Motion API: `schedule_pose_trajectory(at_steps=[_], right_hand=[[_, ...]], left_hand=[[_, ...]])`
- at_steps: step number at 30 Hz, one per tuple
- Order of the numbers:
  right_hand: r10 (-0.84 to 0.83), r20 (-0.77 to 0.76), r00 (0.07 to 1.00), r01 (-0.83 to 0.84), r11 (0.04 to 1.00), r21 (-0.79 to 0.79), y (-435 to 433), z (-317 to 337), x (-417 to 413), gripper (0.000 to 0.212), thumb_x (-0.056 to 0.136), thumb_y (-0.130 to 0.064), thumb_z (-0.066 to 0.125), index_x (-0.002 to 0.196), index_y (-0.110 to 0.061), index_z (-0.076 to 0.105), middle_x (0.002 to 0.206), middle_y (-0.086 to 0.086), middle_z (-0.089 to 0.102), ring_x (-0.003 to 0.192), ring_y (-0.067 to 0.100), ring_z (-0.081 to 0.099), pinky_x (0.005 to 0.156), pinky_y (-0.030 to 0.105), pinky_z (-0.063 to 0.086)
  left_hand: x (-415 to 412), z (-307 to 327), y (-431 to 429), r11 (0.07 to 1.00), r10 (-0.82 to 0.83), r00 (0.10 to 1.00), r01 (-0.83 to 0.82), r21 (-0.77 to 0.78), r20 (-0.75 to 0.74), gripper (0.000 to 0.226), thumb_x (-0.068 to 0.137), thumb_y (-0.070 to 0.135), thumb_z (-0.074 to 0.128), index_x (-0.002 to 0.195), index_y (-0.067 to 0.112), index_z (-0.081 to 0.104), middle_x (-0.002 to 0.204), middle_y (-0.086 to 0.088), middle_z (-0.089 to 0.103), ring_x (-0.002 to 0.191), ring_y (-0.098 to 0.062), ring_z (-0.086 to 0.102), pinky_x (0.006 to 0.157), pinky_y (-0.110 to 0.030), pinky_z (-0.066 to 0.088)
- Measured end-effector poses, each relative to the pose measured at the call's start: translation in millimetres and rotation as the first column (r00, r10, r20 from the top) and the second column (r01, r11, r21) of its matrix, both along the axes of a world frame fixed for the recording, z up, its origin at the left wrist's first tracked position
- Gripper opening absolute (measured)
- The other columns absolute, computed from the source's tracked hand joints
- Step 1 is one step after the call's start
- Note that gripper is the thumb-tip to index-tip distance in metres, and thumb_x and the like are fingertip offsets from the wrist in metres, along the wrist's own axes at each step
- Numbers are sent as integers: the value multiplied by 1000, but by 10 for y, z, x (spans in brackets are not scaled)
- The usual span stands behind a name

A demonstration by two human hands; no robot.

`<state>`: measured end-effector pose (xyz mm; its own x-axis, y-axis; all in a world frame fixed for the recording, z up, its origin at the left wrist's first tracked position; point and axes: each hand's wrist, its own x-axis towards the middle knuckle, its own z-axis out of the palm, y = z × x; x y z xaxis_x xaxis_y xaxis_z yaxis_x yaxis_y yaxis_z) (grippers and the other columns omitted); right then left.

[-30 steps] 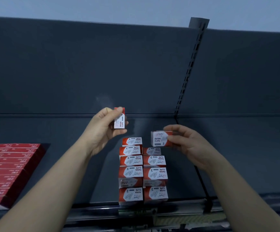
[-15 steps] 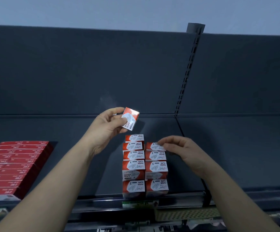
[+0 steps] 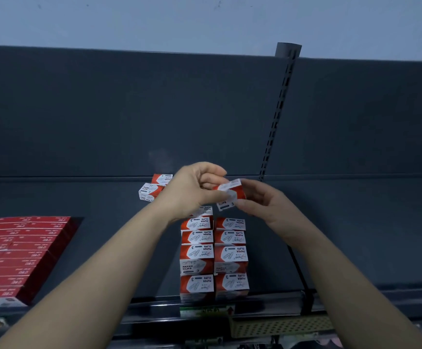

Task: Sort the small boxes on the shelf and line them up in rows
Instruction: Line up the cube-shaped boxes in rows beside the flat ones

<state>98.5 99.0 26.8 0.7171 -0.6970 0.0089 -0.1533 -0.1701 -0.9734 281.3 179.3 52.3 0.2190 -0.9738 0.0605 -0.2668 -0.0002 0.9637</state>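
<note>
Pinching from both sides, your left hand point(image 3: 192, 190) and right hand point(image 3: 263, 205) hold one paper clip box point(image 3: 231, 192), tilted, above the far end of the two rows of boxes point(image 3: 213, 255). Room: pale blue wall point(image 3: 205, 18), dark grey back panel point(image 3: 129, 109), dark shelf point(image 3: 356, 235). Red box stack point(image 3: 21, 253) sits far left. Two loose boxes point(image 3: 152, 191) lie behind your left hand. Forearms converge; fingers curled.
</note>
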Motion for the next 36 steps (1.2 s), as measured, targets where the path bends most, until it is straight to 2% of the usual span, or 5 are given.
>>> schedule_pose_trajectory(at_steps=[11,17,22,29,36], right_hand=[[-121,-5,993,121,985,121,20,-351,-8,25,92,-9,56,113,-21,62,109,-5,71,103,9,65,94,31,50],[-126,15,992,113,933,340,140,-380,75,33,97,-16,37,112,-12,66,110,6,71,105,20,65,84,29,50],[-90,32,995,64,881,470,271,-374,127,44,97,-48,38,82,-34,77,100,-1,74,95,14,70,87,34,48],[-71,-59,996,88,918,387,300,-586,191,99,64,-92,43,146,-37,29,151,-9,37,134,13,42,113,45,30],[-89,-65,994,108,911,399,415,-561,216,61,88,-72,32,118,-29,65,118,0,68,106,16,66,95,35,47]], left_hand=[[58,-397,361,941,307,940,-276,197,-150,45,95,24,55,139,21,44,133,9,52,104,1,55,75,-12,42],[-48,-508,403,919,326,851,-183,350,-412,33,96,20,52,130,22,51,100,-9,72,83,-21,68,74,-34,56],[-93,-538,422,914,343,832,-188,361,-437,36,96,24,53,132,27,49,101,-10,72,84,-24,69,78,-38,55],[-137,-533,446,919,345,831,-206,336,-436,45,96,32,51,140,29,41,99,-3,72,92,-23,70,84,-38,55],[-144,-625,481,925,335,822,-195,325,-461,51,96,38,50,144,28,34,111,0,69,98,-21,69,93,-41,52]])
